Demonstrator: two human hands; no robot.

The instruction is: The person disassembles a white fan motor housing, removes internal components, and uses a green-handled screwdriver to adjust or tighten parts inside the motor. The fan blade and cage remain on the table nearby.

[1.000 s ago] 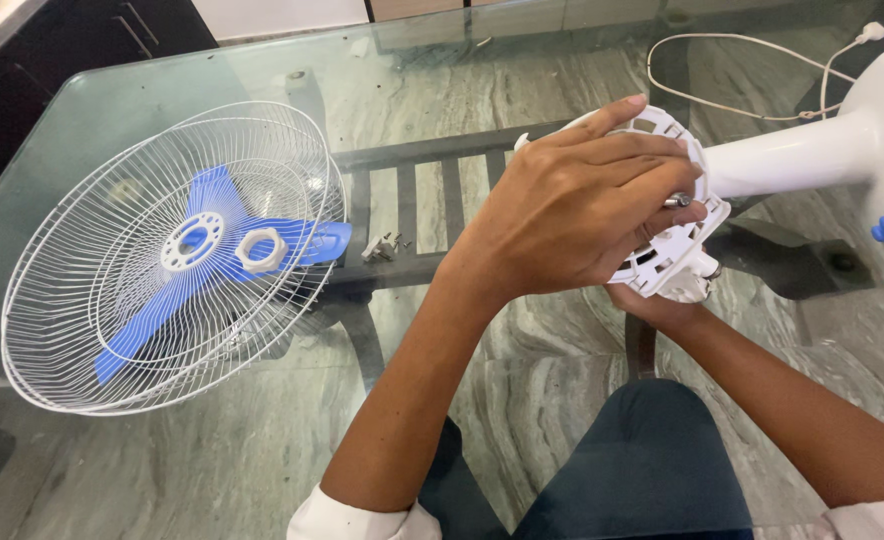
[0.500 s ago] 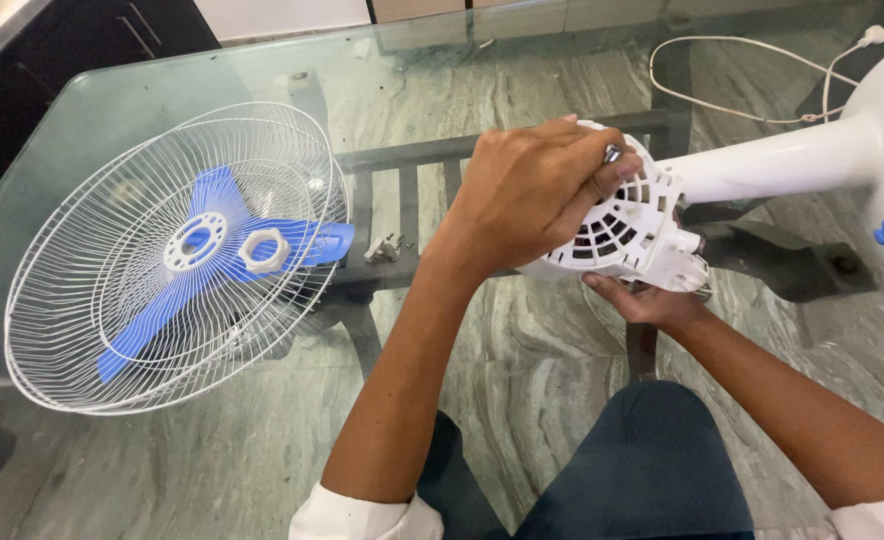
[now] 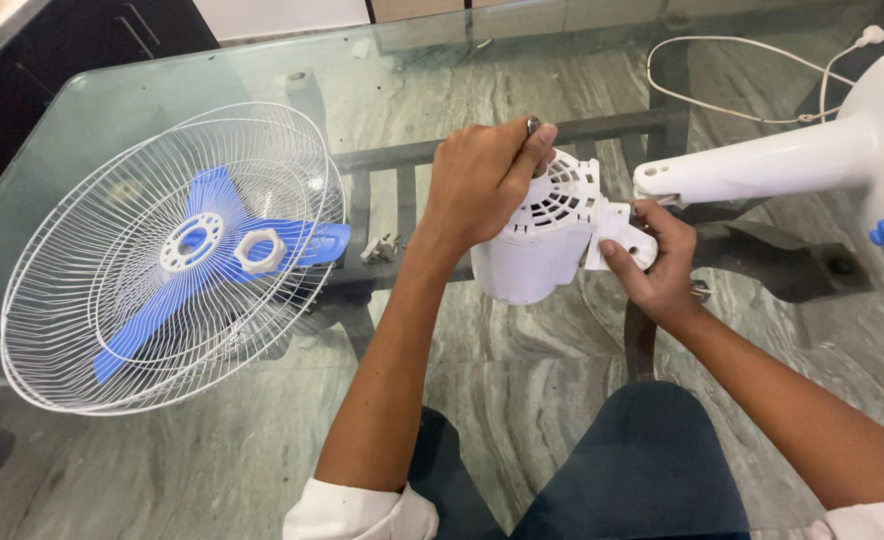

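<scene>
A person's left hand (image 3: 487, 180) grips the top of a white fan motor (image 3: 542, 235) over the glass counter (image 3: 262, 70), fingertips pinching its metal shaft. The right hand (image 3: 652, 265) clasps the motor's hinge bracket just beside the stand neck (image 3: 752, 170), steadying it. Well apart to the left, the wire guard (image 3: 92, 300) lies flat, cradling the blue blade (image 3: 212, 265) and a white nut (image 3: 260, 250).

Glass tabletop (image 3: 262, 480) — marble floor beneath, dark cabinets (image 3: 72, 40) behind.
</scene>
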